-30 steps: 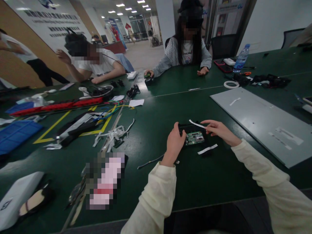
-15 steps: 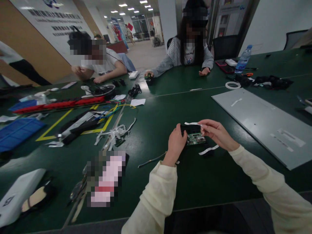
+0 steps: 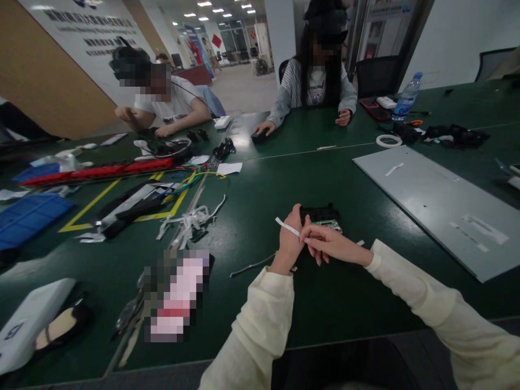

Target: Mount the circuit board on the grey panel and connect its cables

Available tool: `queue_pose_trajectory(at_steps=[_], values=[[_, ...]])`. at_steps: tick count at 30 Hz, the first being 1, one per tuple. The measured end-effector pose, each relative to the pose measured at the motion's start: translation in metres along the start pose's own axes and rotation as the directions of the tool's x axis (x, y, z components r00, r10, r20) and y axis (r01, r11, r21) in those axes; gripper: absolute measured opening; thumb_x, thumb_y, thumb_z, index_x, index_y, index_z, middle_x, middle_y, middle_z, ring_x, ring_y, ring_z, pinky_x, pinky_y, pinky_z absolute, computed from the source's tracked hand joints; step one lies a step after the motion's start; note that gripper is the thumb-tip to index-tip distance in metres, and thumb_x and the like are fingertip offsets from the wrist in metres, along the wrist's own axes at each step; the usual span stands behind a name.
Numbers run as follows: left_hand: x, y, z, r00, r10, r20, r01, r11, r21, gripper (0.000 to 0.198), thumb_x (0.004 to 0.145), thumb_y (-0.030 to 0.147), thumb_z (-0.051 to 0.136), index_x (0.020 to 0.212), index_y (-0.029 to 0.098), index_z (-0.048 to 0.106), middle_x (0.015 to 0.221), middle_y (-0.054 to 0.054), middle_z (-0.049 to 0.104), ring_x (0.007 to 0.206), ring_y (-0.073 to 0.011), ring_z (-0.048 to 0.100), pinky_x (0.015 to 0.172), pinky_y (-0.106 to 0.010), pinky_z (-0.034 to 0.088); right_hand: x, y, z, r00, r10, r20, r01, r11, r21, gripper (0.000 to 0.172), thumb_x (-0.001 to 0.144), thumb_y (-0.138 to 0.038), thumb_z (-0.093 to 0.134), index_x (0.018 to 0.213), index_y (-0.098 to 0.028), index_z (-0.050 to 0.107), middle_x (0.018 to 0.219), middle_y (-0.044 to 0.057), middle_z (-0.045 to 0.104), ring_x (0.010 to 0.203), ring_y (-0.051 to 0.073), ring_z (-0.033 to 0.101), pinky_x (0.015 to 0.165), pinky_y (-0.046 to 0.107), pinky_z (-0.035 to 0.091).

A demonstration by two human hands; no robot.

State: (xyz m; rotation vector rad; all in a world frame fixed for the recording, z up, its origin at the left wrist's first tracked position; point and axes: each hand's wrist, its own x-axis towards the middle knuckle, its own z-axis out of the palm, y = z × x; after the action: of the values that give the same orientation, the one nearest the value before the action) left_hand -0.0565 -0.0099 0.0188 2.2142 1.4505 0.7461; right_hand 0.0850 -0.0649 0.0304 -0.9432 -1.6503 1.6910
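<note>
"What's new in the head view?"

"The right hand (image 3: pixel 331 245) has swung leftward, taking the white strip (image 3: pixel 287 226) from the far edge of the black case (image 3: pixel 319 213) to lie across the back of the left hand (image 3: pixel 289 241). So, as I judge it, nothing is being laid along the case right now."

"How does each hand stand?"

"The right is pinched narrow on one end of the strip. The left is curled round the case's left end, its grip partly covered by the other hand."

"And the circuit board (image 3: pixel 328 222)?"

"Just in front of the case, near the left thumb, its lower part hidden behind the right hand. That hand also covers most of a second strip (image 3: pixel 360 243); only an end shows."

"Anything else about?"

"A loose cable (image 3: pixel 249 270) beside the left wrist, tangled strips (image 3: pixel 195 219) farther left, a grey panel (image 3: pixel 430 200) to the right with a tape roll (image 3: pixel 389 145) beyond its corner. Across the table, a co-worker's hand (image 3: pixel 266 128) rests on something small and dark, well apart from this work"
</note>
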Motion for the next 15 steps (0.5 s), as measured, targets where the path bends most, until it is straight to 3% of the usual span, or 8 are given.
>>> queue_pose_trajectory(at_steps=[2,5,9,12,15], values=[[0.0,-0.001,0.0,1.0,0.014,0.0,-0.014,1.0,-0.013,0.033,0.092,0.029,0.042,0.12,0.013,0.046,0.082,-0.005,0.061,0.074,-0.0155,0.059,0.069,-0.029,0.047,0.0,0.0,0.001,0.998,0.043,0.043,-0.044,0.999,0.029,0.028,0.091,-0.047,0.046,0.105,-0.022,0.045,0.073,-0.002,0.06,0.051,0.009,0.061,0.036,0.014,0.036],[0.001,-0.003,0.001,1.0,0.006,-0.006,-0.006,0.999,-0.036,0.033,0.092,0.03,0.043,0.121,0.015,0.046,0.083,-0.004,0.062,0.075,-0.0156,0.06,0.07,-0.029,0.047,-0.003,-0.003,-0.003,0.986,0.096,0.137,-0.111,0.989,0.1,0.033,0.09,-0.048,0.049,0.112,-0.024,0.043,0.094,0.005,0.066,0.06,0.012,0.067,0.04,0.015,0.041],[0.004,-0.003,0.003,0.997,-0.079,-0.014,0.078,0.997,-0.028,0.037,0.089,0.03,0.049,0.122,0.016,0.047,0.08,-0.003,0.061,0.072,-0.0162,0.06,0.069,-0.029,0.047,-0.012,-0.013,-0.018,0.977,0.127,0.173,-0.152,0.978,0.141,0.037,0.089,-0.047,0.051,0.118,-0.024,0.049,0.12,0.009,0.059,0.083,0.016,0.069,0.062,0.024,0.053],[0.005,-0.004,0.004,0.996,-0.079,-0.03,0.078,0.997,-0.029,0.039,0.088,0.03,0.051,0.123,0.016,0.047,0.081,-0.004,0.062,0.073,-0.0167,0.06,0.071,-0.029,0.047,-0.019,-0.018,-0.038,0.993,0.101,0.066,-0.107,0.991,0.084,0.036,0.088,-0.045,0.053,0.114,-0.021,0.056,0.123,0.009,0.057,0.099,0.018,0.064,0.081,0.031,0.052],[0.005,-0.005,0.004,0.997,-0.069,-0.029,0.068,0.997,-0.038,0.04,0.088,0.031,0.051,0.124,0.016,0.047,0.082,-0.004,0.062,0.074,-0.0172,0.061,0.071,-0.029,0.048,-0.029,-0.015,-0.065,0.987,0.113,-0.118,-0.122,0.99,-0.07,0.038,0.087,-0.047,0.052,0.111,-0.019,0.058,0.114,0.009,0.062,0.093,0.017,0.064,0.078,0.032,0.051]])
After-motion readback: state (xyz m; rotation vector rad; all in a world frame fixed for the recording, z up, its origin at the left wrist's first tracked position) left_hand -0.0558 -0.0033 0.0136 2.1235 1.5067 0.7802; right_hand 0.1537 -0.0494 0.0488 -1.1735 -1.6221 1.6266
